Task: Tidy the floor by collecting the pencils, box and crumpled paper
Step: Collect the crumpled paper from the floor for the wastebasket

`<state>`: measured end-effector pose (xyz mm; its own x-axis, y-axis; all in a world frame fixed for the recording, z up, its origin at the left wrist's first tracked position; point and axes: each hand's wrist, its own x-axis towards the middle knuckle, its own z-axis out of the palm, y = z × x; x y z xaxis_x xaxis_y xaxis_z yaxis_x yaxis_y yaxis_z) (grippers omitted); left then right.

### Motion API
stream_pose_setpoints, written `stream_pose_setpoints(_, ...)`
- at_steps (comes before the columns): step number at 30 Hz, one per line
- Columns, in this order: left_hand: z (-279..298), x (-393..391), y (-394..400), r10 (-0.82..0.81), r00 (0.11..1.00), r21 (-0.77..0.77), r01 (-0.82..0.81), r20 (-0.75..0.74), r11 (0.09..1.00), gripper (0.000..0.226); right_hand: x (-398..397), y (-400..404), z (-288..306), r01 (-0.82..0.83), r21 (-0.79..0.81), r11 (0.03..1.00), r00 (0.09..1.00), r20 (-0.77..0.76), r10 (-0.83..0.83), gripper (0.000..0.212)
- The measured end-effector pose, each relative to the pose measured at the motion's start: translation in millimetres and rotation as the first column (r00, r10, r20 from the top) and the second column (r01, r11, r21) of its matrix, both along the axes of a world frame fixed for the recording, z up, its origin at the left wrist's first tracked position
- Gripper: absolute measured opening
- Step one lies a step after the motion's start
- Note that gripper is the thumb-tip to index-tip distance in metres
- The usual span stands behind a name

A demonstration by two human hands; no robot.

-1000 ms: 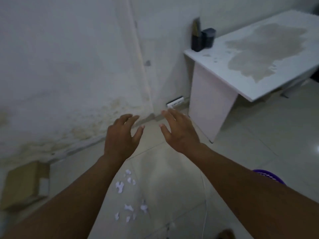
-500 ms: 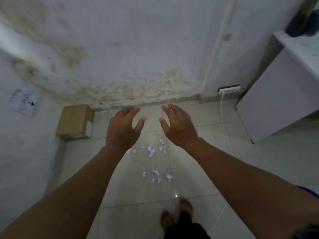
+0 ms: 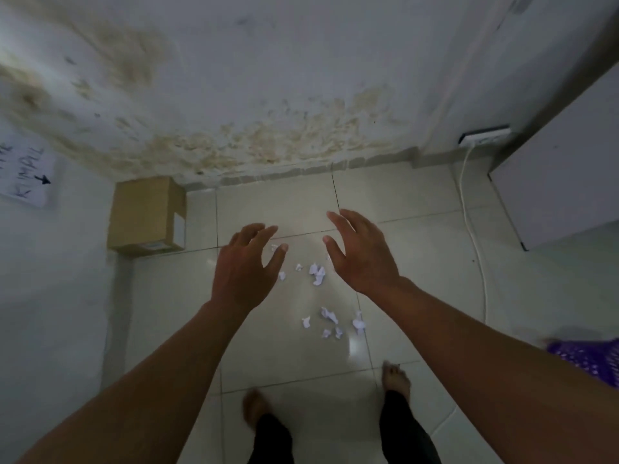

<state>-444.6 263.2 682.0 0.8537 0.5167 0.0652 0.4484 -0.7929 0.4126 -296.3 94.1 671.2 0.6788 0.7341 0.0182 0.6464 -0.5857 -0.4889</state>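
Your left hand (image 3: 246,272) & right hand (image 3: 363,259) hover empty, fingers spread, over crumpled paper (image 3: 318,274) mid-floor; cardboard box (image 3: 147,216) closed, in floor's far-left corner; purple basket (image 3: 589,358) at right edge, contents unseen

A home room: tiled floor (image 3: 418,262), damp-stained wall (image 3: 268,95), wall socket (image 3: 485,137).

Bare forearms, no sleeves; black trousers (image 3: 407,433); bare feet (image 3: 397,378).

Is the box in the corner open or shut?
Shut. The box stands on the floor against the wall, its top face flat and unbroken, with no raised flaps. Neither hand touches it.
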Motion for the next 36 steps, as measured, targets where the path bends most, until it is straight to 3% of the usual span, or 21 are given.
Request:
stream_pose_setpoints(8,-142.0,-1.2,73.8,-0.186,0.982,-0.016,0.186,-0.037,0.982,0.051,-33.1,44.6,-142.5,0.172,-0.042,0.984,0.985,-0.023,-0.173,0.048)
stream_pose_setpoints(16,-341.9,-9.2,108.9,-0.165,0.986,-0.015,0.164,-0.010,0.986,0.044,-38.8,96.0,-347.5,0.135,-0.075,0.988,0.989,-0.046,-0.139,0.048)
stream_pose_setpoints(26,-609.3,13.2,117.4,0.010,1.000,-0.015,-0.010,-0.014,1.000,0.060,-10.9,109.6,-605.8,0.101,-0.132,0.986,0.995,0.022,-0.099,0.048)
stream_pose_setpoints(31,-690.1,23.4,108.4,0.119,0.991,0.016,-0.118,-0.068,0.993,0.067,-5.7,120.7,-675.5,0.066,-0.142,0.988,0.995,0.082,-0.055,0.048)
stream_pose_setpoints(36,-719.6,28.5,98.3,0.112,0.989,0.011,-0.111,-0.092,0.994,0.072,-2.9,118.6,-705.3,0.000,-0.186,0.983,0.995,0.098,0.019,0.048)
